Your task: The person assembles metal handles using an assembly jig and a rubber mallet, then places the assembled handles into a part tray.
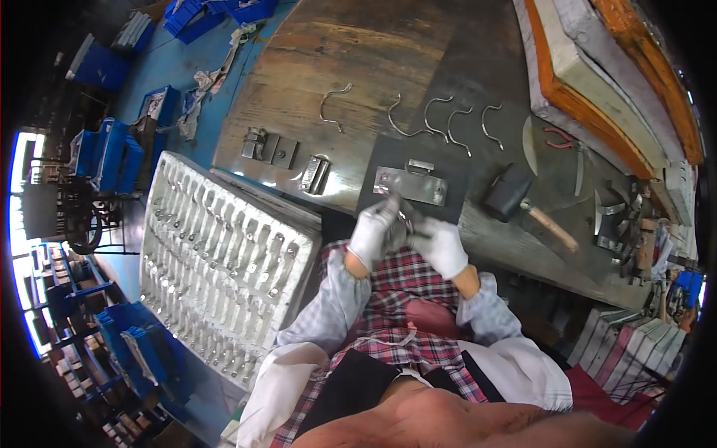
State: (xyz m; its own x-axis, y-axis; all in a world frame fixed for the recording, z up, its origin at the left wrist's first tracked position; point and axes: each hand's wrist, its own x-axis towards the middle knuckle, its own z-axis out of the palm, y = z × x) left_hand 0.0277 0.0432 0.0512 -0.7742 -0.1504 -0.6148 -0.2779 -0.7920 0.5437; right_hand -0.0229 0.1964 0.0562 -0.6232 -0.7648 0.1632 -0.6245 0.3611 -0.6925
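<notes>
Gloved hands (409, 237) raised together, fingers (388, 209) pinching small metal part (407, 220)

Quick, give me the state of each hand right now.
Left hand: gloved, closed on a small metal piece at the bench edge.
Right hand: gloved, closed on the same metal piece.

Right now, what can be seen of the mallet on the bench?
The mallet has a dark, blocky head, rubber by the look of it, and a pale wooden handle. It lies flat on the dark part of the workbench, handle pointing toward the person's right, untouched, just right of the right hand, near a flat metal plate.
</notes>
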